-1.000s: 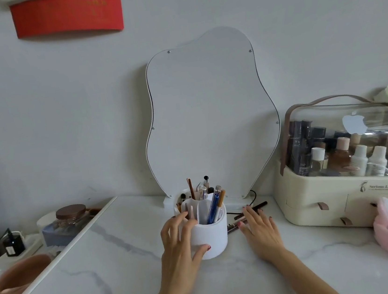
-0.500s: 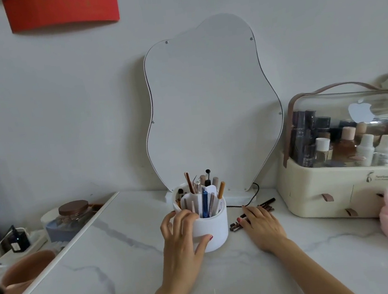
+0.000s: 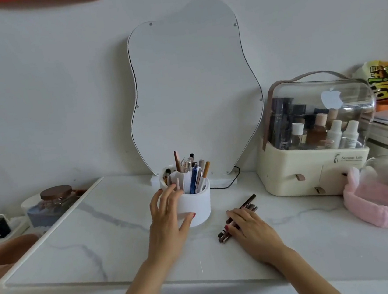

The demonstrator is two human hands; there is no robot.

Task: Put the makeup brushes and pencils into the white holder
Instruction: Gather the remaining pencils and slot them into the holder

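The white holder (image 3: 196,207) is steadied by the left hand (image 3: 170,219), fingers spread around its near-left wall and thumb at its front, while the right hand (image 3: 250,227) is laid flat, fingers extended and not yet closed, over a small bunch of dark pencils (image 3: 241,213) on the marble tabletop (image 3: 102,243). The pencils are seen just right of the holder, their long axis running from near-left to far-right, under the right hand, which is judged the one to lift them leftward into the holder, already crowded with brushes and pencils (image 3: 192,174) before the wavy mirror (image 3: 192,86)
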